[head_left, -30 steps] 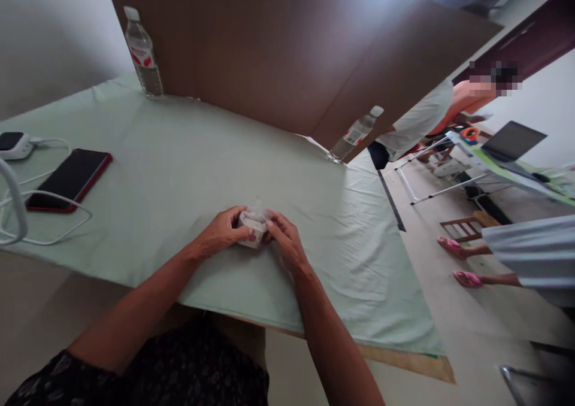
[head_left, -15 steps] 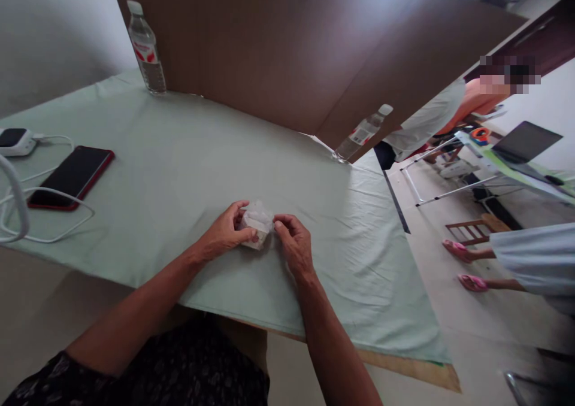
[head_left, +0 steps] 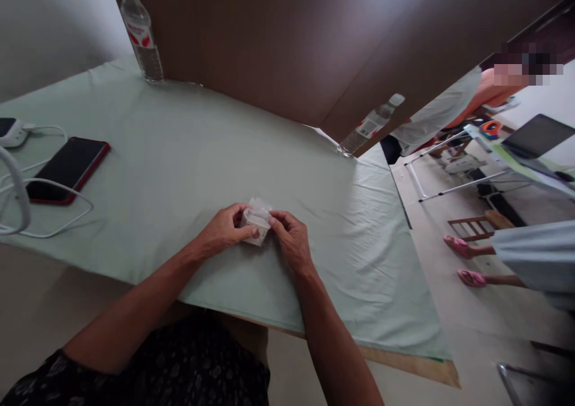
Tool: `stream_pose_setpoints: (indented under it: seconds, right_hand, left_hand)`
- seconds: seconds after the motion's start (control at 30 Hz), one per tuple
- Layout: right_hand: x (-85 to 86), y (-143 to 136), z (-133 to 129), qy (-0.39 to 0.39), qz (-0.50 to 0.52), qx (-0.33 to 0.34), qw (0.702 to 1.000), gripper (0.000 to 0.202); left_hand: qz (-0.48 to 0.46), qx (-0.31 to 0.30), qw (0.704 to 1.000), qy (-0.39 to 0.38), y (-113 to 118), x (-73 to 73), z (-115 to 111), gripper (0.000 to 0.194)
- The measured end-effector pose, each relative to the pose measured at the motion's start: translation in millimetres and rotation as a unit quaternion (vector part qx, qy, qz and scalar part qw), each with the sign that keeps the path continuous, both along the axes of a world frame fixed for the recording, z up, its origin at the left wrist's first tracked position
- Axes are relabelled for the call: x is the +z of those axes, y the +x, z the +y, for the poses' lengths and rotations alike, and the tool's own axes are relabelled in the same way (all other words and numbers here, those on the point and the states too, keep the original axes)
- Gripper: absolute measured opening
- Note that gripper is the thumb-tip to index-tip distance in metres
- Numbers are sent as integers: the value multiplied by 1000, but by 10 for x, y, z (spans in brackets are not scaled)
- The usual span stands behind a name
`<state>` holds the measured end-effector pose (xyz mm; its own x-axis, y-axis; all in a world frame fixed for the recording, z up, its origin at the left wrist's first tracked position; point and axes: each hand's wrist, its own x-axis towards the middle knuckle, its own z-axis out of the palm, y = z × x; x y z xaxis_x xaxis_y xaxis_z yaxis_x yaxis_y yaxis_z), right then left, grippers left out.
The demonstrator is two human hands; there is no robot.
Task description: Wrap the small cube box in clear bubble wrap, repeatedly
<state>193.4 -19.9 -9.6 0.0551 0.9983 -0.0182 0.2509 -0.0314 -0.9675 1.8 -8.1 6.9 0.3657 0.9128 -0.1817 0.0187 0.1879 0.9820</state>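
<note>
A small pale box (head_left: 257,235) rests on the cloth-covered table near its front edge, with crumpled clear plastic film (head_left: 259,206) over its top. My left hand (head_left: 227,226) grips the box from the left, thumb on its front face and fingers behind. At the right side, my right hand (head_left: 291,235) pinches the edge of the film between thumb and index finger. Printing on the box is too small to read.
A phone (head_left: 67,169) and a white cable (head_left: 67,229) lie on the left of the green tablecloth (head_left: 188,148). Water bottles (head_left: 141,35) stand by the brown panel (head_left: 251,41). Beyond the right edge are a laptop (head_left: 536,136) and other people.
My right hand has moved slightly left, onto the film. The film looks flatter and less puffed up over the box. The camera view has shifted a little.
</note>
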Motion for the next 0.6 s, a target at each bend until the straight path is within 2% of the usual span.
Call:
stream_pose_setpoints:
  seconds: [0.2,0.37,0.6]
  right_hand:
    - [26,-26,1,4,-6,-12,1000,26]
    - [63,-64,9,31,-46,29,998,28]
    - [91,-47,60,26,-54,88,994,29]
  left_hand:
    - [26,-29,999,-18,-23,48,-11,44]
    - [12,-46,999,-5,-18,-10,-6,42]
    - [22,-52,998,22,-46,-115,22,67]
